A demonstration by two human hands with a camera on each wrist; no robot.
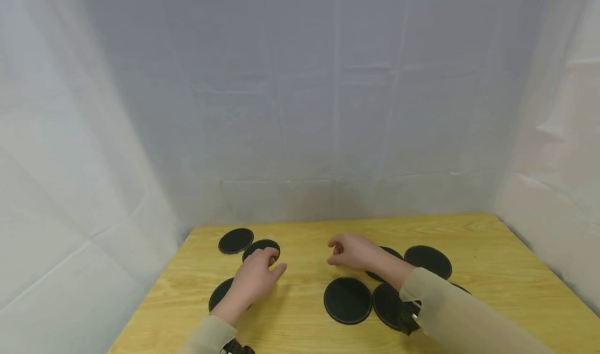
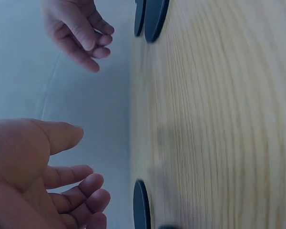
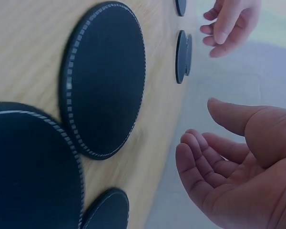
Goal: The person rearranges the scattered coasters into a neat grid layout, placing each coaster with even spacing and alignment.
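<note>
Several flat black round coasters lie on a wooden table [image 1: 478,239]. My left hand [image 1: 260,274] hovers at the left with loosely curled fingers and holds nothing. Its fingertips reach over the near edge of one coaster [image 1: 262,246], another coaster [image 1: 219,294] lies partly hidden under the wrist, and a third [image 1: 236,240] lies beyond. My right hand [image 1: 348,251] hangs over the table's middle, fingers loosely curled and empty. In the left wrist view the left hand [image 2: 43,176] shows an empty palm. The right hand [image 3: 233,176] is likewise empty in the right wrist view.
Near my right forearm lie more coasters: one in front [image 1: 348,300], one beside it [image 1: 388,305], one farther right [image 1: 428,261] and one partly under the forearm [image 1: 390,251]. White cloth walls [image 1: 300,109] close in the table at the back and both sides.
</note>
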